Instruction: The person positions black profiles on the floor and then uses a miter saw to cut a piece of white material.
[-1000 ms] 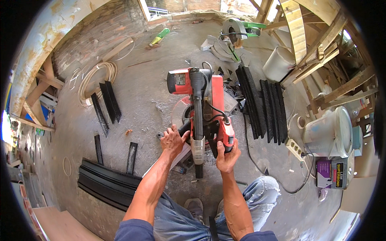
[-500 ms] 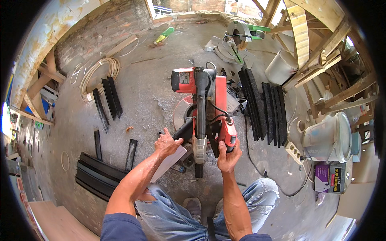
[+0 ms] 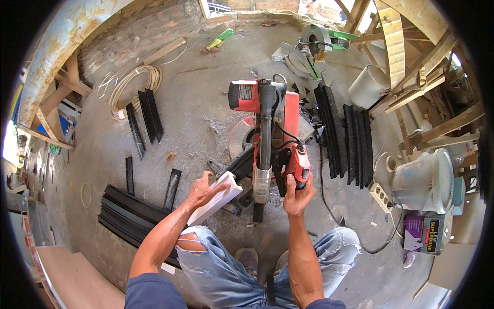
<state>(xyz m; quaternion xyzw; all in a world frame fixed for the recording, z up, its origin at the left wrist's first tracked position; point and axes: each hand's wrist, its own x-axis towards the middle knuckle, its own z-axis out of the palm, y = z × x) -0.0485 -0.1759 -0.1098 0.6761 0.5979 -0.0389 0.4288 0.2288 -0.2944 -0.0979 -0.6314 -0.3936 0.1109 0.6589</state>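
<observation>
A red and black miter saw (image 3: 291, 116) stands on the floor in front of me. My right hand (image 3: 299, 195) is closed round its red handle (image 3: 298, 164), with the thumb on top. My left hand (image 3: 203, 191) holds a white moulding strip (image 3: 218, 198) near its far end, close to the saw's left front. The strip slants down toward my left knee, its cut end facing the saw. A dark straight piece (image 3: 241, 167) lies across the saw base just beyond the strip; whether it is fence or moulding, I cannot tell. The blade is mostly hidden under the saw head.
Black moulding lengths (image 3: 134, 213) lie at left, more (image 3: 329, 131) at right. A coiled hose (image 3: 136, 90) and green bottle (image 3: 221, 38) are farther off. A second, green saw (image 3: 314, 49) stands behind. At right are a power strip (image 3: 381, 198), cable, buckets (image 3: 422, 180) and timber (image 3: 427, 82).
My left hand has drawn back from the saw base and turned the white strip, so its end now shows. My right hand stays on the handle. The view has shifted slightly.
</observation>
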